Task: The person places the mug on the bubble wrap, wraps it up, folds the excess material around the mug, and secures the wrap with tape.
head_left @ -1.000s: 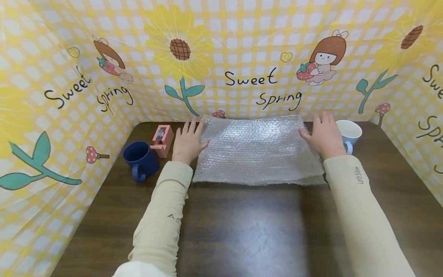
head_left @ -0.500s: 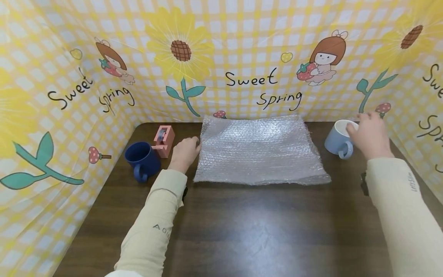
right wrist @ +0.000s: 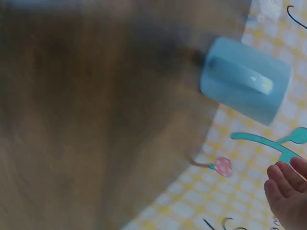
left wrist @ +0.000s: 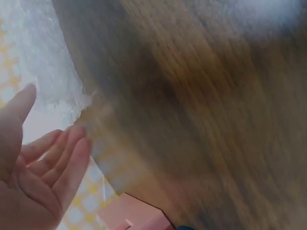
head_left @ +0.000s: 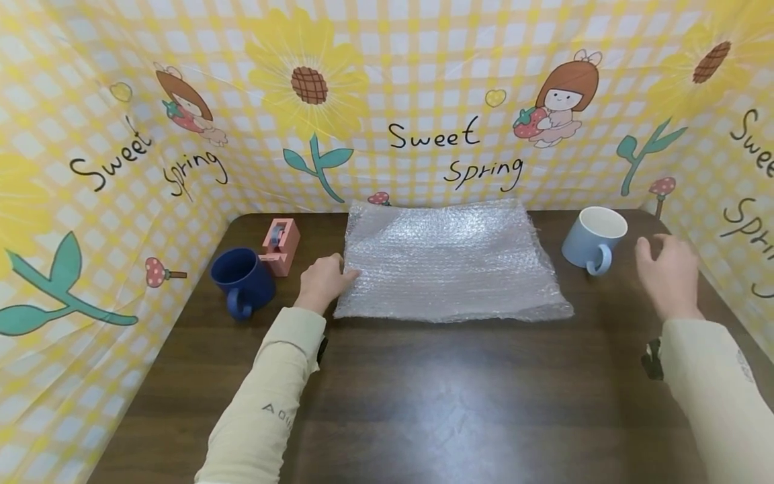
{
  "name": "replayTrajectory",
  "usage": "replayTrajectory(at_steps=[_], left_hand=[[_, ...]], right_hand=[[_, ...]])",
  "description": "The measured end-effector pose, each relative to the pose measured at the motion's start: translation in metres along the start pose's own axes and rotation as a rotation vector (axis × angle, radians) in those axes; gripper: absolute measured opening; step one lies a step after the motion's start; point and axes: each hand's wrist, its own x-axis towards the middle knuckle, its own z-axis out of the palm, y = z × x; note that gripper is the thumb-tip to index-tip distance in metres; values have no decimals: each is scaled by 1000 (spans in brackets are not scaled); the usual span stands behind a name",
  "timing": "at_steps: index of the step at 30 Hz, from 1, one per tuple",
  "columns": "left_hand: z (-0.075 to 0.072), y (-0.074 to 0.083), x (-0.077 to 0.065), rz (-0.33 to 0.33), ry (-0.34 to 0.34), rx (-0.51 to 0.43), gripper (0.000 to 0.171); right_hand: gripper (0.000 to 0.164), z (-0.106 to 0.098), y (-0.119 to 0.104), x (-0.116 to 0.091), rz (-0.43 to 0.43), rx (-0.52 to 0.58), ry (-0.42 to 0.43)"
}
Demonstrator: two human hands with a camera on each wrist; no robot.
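Observation:
A sheet of clear bubble wrap (head_left: 447,262) lies flat at the back middle of the table. My left hand (head_left: 325,281) is at its left edge, thumb toward the sheet; in the left wrist view the loosely bent fingers (left wrist: 72,158) and thumb stand apart with nothing between them. On the right stands a light blue mug (head_left: 586,242), white inside, upright with its handle toward the front right. My right hand (head_left: 670,275) is apart from the mug, just right of its handle, fingers relaxed and holding nothing. In the right wrist view the mug (right wrist: 244,79) shows whole.
At the left, a dark blue mug (head_left: 244,279) stands upright beside a pink tape dispenser (head_left: 281,245). A yellow checked cloth (head_left: 423,81) printed with flowers hangs behind and at both sides of the brown wooden table (head_left: 435,396).
My right hand has left the bubble wrap's right edge, passed over the light blue mug and come down to its right. My left hand has drawn back along the left edge.

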Motion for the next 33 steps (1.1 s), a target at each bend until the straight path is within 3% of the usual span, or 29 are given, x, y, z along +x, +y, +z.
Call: replayTrajectory(at_steps=[8, 18, 21, 26, 33], left_hand=[[6, -2, 1, -35, -13, -51, 59], [13, -4, 4, -65, 22, -91, 53], [15, -4, 6, -62, 37, -147, 52], [20, -3, 8, -54, 68, -329, 49], [19, -1, 7, -91, 39, -499, 46]], right_hand=[[65, 25, 9, -9, 110, 132, -98], [68, 38, 10, -6, 117, 369, -349], [64, 43, 10, -4, 112, 390, -355], [56, 49, 13, 0, 84, 326, -328], [50, 55, 17, 2, -7, 329, -329]])
